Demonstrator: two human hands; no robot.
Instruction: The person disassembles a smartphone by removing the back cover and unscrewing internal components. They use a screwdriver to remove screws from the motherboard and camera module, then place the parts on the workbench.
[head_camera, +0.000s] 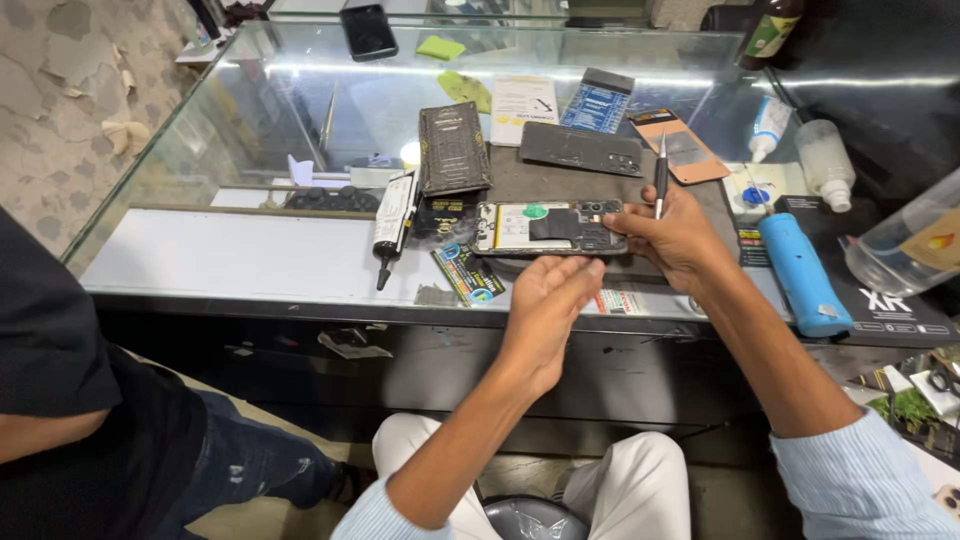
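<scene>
Fingers (640, 222) of our right hand (675, 240) pinch a slim black tool (660, 180) upright while steadying the end of the opened phone (550, 227), which lies flat on a dark mat (560, 180) on the glass worktop (250, 255), likely to keep it from sliding. Our left hand (545, 305) hovers at its near edge, fingers together, holding nothing. Around it: black glue tube (392, 225), dark back cover (580, 148), orange film (680, 145), blue card (597, 102), white leaflet (523, 105), blue cylinder (800, 270), white bottles (825, 160).
</scene>
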